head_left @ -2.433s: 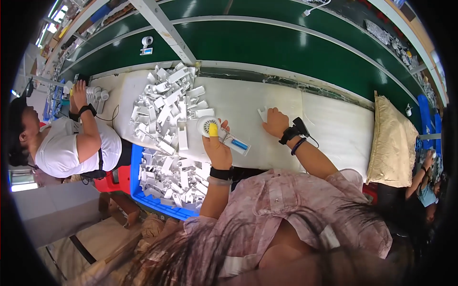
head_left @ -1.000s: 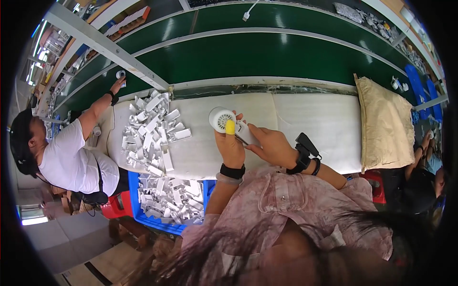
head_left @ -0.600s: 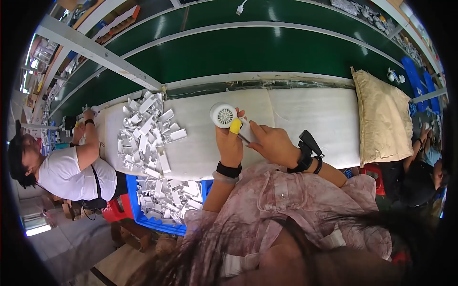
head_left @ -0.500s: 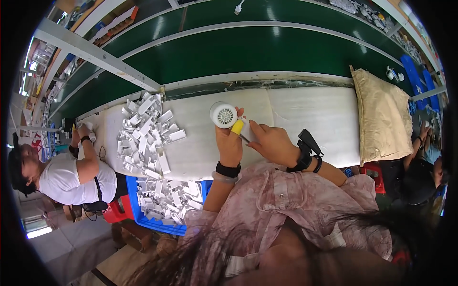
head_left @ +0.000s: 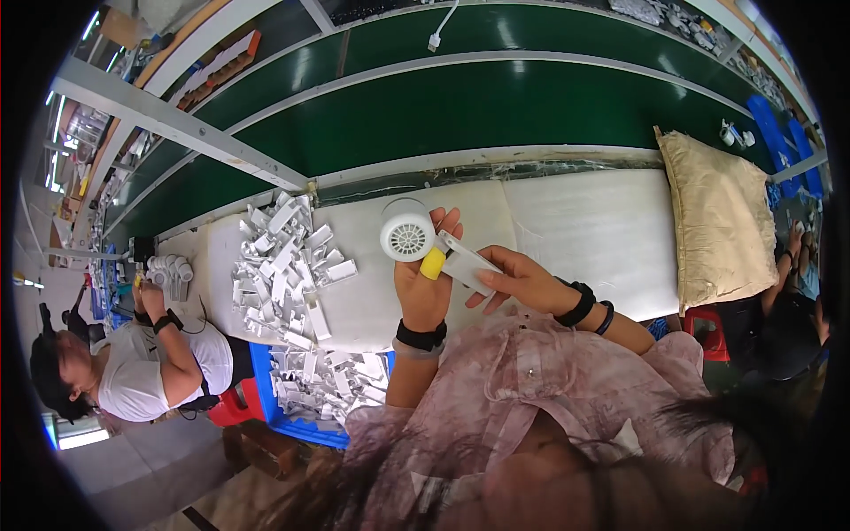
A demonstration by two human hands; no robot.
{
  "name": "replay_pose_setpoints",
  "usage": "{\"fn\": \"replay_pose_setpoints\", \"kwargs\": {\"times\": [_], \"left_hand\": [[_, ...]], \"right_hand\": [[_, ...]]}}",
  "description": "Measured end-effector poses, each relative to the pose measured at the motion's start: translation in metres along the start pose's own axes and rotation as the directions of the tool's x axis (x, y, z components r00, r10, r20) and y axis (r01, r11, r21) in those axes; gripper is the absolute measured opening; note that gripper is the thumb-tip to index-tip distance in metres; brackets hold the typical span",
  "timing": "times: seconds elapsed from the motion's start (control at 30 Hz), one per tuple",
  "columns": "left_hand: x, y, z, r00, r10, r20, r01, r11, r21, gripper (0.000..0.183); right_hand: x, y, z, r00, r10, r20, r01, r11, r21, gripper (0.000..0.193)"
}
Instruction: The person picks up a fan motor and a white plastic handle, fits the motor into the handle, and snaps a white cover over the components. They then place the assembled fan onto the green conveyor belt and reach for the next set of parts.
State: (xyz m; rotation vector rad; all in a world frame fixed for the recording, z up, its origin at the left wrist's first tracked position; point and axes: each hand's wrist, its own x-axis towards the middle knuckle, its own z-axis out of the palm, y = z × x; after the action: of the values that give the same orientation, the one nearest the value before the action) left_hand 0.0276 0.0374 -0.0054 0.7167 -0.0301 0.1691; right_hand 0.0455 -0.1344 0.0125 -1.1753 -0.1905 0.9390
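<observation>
My left hand (head_left: 423, 296) supports a white round housing with a slotted grille (head_left: 409, 237); some of its fingers reach out behind it. A yellow collar (head_left: 432, 264) sticks out from the side of the housing, next to my palm. My right hand (head_left: 522, 281) grips a long white plastic handle piece (head_left: 469, 265) between thumb and fingers. The far end of that handle piece meets the yellow collar; whether the two are joined I cannot tell. Both hands are above the pale padded bench top (head_left: 584, 239).
Loose white plastic parts (head_left: 283, 265) are heaped on the bench at left. More fill a blue crate (head_left: 305, 429) below its edge. A tan sack (head_left: 719, 221) lies at right. A metal post (head_left: 177, 124) slants at upper left. Co-workers sit at left (head_left: 159, 363) and far right.
My right hand has drawn back slightly toward me. The white handle piece now shows its broad face; before, only a thin dark edge was visible there. The housing has shifted slightly down and left.
</observation>
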Motion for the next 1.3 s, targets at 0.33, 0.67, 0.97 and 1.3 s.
{"fn": "replay_pose_setpoints", "kwargs": {"times": [0.33,0.67,0.97,1.3], "left_hand": [[-0.001,0.008,0.018,0.997,-0.033,0.066,0.032,0.999,0.004,0.047],[0.003,-0.012,0.000,0.995,-0.037,-0.098,0.035,0.999,-0.025,0.045],[0.001,-0.019,0.002,0.999,0.018,-0.042,-0.023,0.992,-0.122,0.044],[-0.003,-0.019,0.008,0.990,0.051,-0.131,-0.050,0.999,0.009,0.041]], "right_hand": [[-0.003,-0.007,-0.006,0.988,-0.004,0.154,0.013,0.998,-0.060,0.042],[0.011,0.003,0.002,0.667,-0.745,0.023,0.387,0.320,-0.865,0.060],[0.008,0.006,0.010,0.720,-0.694,-0.008,0.314,0.335,-0.888,0.063],[0.010,0.016,0.006,0.727,-0.679,0.099,0.362,0.258,-0.896,0.059]]}}
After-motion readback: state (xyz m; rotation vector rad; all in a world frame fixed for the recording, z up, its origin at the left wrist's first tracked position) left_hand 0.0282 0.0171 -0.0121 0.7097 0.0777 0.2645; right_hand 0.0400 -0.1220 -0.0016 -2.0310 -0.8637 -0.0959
